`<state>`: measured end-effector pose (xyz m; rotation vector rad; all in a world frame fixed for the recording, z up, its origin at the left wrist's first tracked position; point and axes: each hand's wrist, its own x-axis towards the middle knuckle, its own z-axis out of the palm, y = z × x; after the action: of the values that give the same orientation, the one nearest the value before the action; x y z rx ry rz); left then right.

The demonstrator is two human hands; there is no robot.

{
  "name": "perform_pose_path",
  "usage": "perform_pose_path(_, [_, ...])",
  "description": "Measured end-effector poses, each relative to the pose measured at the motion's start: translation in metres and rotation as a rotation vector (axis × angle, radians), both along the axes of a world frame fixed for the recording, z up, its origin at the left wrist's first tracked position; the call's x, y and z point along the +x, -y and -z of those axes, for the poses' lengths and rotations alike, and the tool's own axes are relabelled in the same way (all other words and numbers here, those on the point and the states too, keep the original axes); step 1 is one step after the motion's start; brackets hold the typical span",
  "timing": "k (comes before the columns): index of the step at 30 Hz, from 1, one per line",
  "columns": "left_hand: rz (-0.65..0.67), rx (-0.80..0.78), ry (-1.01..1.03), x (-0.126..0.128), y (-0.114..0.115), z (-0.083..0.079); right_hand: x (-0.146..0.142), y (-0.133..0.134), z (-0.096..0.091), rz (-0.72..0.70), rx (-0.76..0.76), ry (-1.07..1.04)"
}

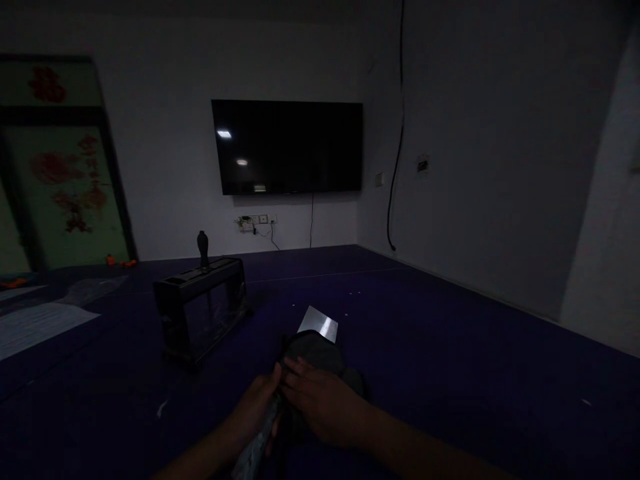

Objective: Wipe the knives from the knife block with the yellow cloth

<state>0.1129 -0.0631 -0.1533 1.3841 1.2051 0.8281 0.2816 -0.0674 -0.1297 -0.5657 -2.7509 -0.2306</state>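
A dark grey bag (317, 350) with a rounded top, its shape like a backpack, lies in front of me at the bottom centre. My left hand (255, 407) is closed around its left side, thumb on top and fingers partly underneath. Below that hand runs a pale, mottled strip (253, 453), which I cannot identify. Across the bag's upper face lies my right hand (325, 403), fingers bent together over the fabric close to the left thumb. What its fingertips pinch, if anything, is hidden. Just beyond the bag, a shiny silver flat piece (315, 321) sits partly covered by it.
On the dark blue floor, a black frame-like stand (200, 280) with a dark vase (203, 247) on top stands to the left. White sheets (45, 327) lie farther left. A television (290, 147) hangs on the far wall; a black cable (399, 147) dangles near the corner.
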Motion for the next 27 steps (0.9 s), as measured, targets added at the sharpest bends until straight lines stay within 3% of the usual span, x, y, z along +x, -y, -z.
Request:
perform_pose_path(9, [-0.008,-0.055,-0.021,-0.001,0.003,-0.005,0.002,-0.004,0.001,0.023,-0.003,0.002])
perform_pose_path(19, [-0.046,-0.008,-0.015,-0.007,0.003,-0.007,0.008,-0.024,0.019,0.254,0.103,-0.151])
perform_pose_path(27, [-0.083,0.059,-0.030,-0.011,-0.001,-0.001,0.009,-0.022,0.018,0.234,0.104,-0.141])
